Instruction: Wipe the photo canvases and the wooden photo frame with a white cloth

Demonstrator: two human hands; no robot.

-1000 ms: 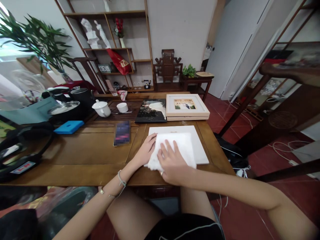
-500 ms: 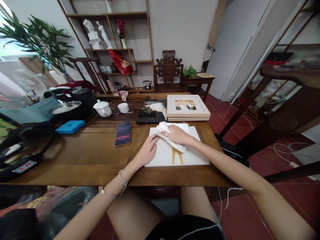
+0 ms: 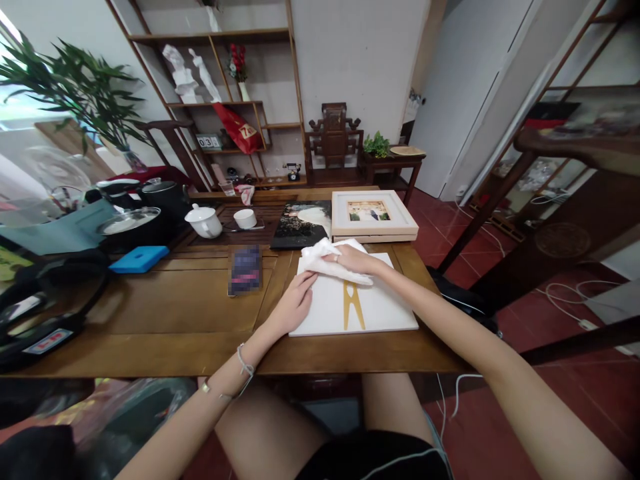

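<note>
A white rectangular board (image 3: 325, 313) lies flat near the table's front edge. On it sits a gold A-shaped piece (image 3: 353, 313), its upper end covered by a white cloth (image 3: 320, 262). My right hand (image 3: 353, 259) presses the bunched cloth against the board's upper part, fingers closed on it. Over the board's left edge rests my left hand (image 3: 296, 303), fingers stretched out and fingertips close to the cloth; whether they touch it is hard to see.
Behind the board are a dark photo panel (image 3: 300, 230) and a pale framed picture (image 3: 375, 230). To the left lie a dark pixelated item (image 3: 245, 270), a blue box (image 3: 139, 259) and a black headset (image 3: 95, 293). A lidded white cup (image 3: 204, 221) stands farther back.
My right hand has moved the cloth up and slightly left across the board, uncovering more of the gold piece. My left hand has stayed on the left edge.
</note>
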